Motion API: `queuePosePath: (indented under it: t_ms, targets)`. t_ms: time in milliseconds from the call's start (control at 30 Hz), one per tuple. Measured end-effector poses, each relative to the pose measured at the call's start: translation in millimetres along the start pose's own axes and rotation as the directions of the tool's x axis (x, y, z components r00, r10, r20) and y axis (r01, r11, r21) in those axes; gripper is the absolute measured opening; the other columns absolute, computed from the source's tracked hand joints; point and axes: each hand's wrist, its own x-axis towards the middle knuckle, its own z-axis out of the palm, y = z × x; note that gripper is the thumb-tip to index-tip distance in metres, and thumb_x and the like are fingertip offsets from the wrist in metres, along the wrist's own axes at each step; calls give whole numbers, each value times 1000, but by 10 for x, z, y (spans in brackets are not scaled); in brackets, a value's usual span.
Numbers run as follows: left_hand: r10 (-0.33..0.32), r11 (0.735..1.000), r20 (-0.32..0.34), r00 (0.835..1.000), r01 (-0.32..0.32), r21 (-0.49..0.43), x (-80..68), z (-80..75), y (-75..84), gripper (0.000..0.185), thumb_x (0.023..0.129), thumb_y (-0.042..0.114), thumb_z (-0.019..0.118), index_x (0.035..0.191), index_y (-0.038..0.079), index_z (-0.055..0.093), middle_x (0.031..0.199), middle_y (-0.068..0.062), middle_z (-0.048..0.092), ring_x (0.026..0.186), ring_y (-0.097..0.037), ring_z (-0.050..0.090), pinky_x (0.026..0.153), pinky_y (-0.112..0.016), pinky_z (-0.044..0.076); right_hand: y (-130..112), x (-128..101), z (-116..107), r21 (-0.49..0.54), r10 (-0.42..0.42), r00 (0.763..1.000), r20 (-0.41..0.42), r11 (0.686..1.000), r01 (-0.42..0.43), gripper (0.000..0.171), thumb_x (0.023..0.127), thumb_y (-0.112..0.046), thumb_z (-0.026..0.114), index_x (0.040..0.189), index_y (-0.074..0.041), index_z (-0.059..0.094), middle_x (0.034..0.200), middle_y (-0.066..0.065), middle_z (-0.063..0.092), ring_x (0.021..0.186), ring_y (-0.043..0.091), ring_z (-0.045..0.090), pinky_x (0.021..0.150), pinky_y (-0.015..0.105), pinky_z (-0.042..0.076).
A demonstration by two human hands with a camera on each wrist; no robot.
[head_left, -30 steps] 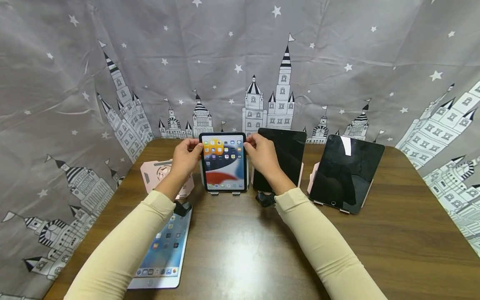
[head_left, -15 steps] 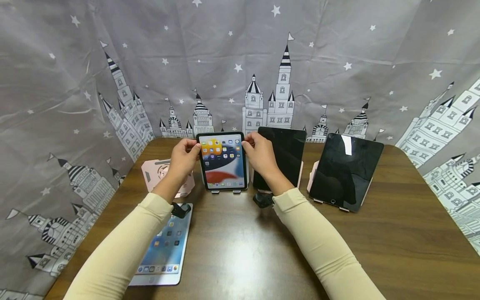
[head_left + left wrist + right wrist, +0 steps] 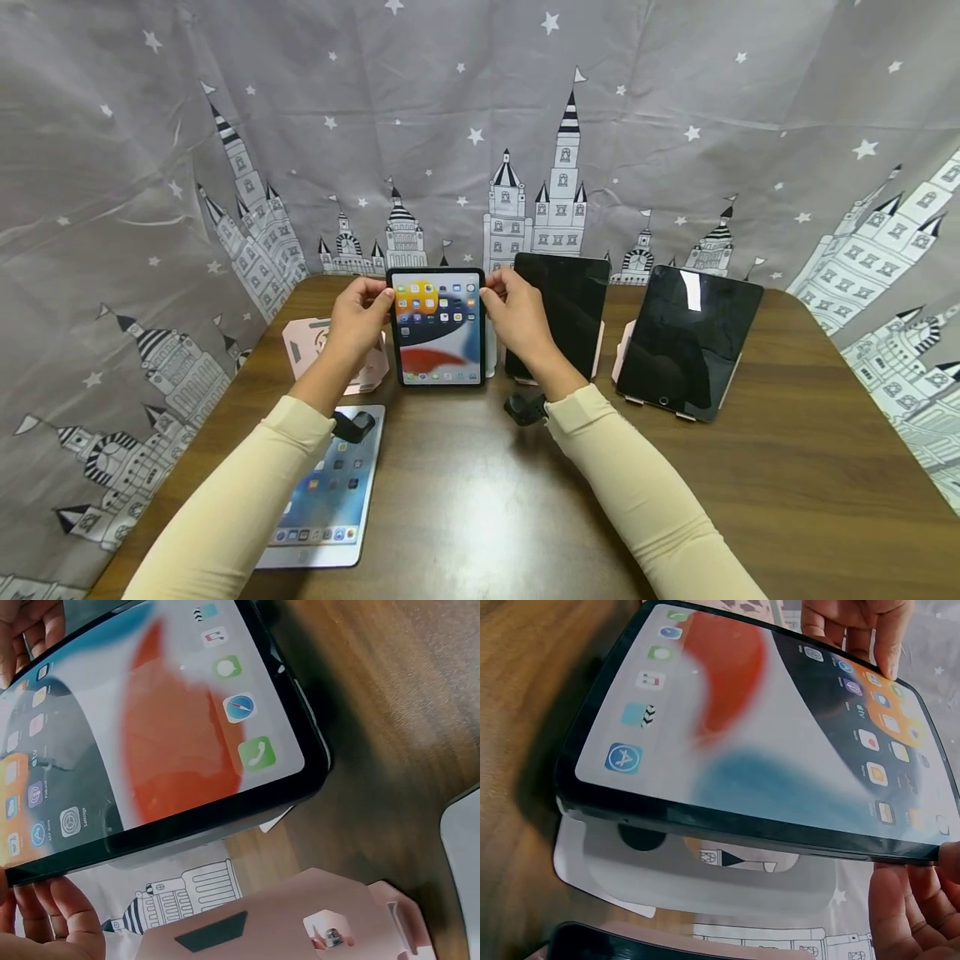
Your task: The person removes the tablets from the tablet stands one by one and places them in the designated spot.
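A black-framed tablet (image 3: 438,333) with a lit screen of app icons is held upright between both hands at the back of the table. My left hand (image 3: 358,315) pinches its left edge near the upper corner, thumb on the front. On the opposite edge, my right hand (image 3: 517,312) grips it the same way; the left wrist view shows fingers (image 3: 71,915) behind the tablet. Directly behind it stands a pale grey tablet stand (image 3: 795,892), mostly covered in the head view. The right wrist view shows a gap between the tablet and this stand.
A pink stand (image 3: 300,346) is at the left, partly behind my left arm. A white-framed tablet (image 3: 322,508) lies flat below that arm. Two dark-screened tablets, one nearer (image 3: 570,308) and one further right (image 3: 690,342), lean on pink stands. A castle-print cloth (image 3: 420,100) hangs behind.
The held tablet has come off the grey stand, slightly left and toward me, first tilting a little and then straightening. Both hands have moved with it, keeping their grip.
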Motion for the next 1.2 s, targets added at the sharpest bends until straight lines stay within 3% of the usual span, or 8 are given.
queuePosePath:
  t_ms: [367,667,933,1200]
  targets:
    - [-59,998,38,998,58,30,-126,-60,-52,24,102,18,56,120,2,56,116,-15,57,99,-25,57,93,-38,52,54,-147,35,32,49,998,37,998,-50,8,98,-13,62,97,-5,63,82,8,66,68,18,65,64,31,56]
    - [-87,996,49,995,86,25,-221,-64,-39,26,102,17,56,121,0,55,117,-16,56,100,-25,56,92,-38,51,124,-210,54,91,82,995,55,992,-87,8,99,-12,62,96,-4,62,87,12,66,75,33,68,64,32,56]
    - [-91,995,48,995,89,40,-282,-91,-92,26,102,17,57,120,-3,56,112,-15,56,94,-22,57,90,-38,52,138,-277,87,91,59,997,48,994,-63,7,97,-11,62,94,-4,63,82,8,65,64,20,64,61,30,56]
    - [-118,992,71,990,116,42,-317,-139,-180,23,102,14,56,117,-3,56,111,-12,53,93,-20,55,85,-34,53,145,-374,144,104,77,995,70,991,-84,7,97,-11,62,93,-6,62,75,7,63,60,17,61,56,29,52]
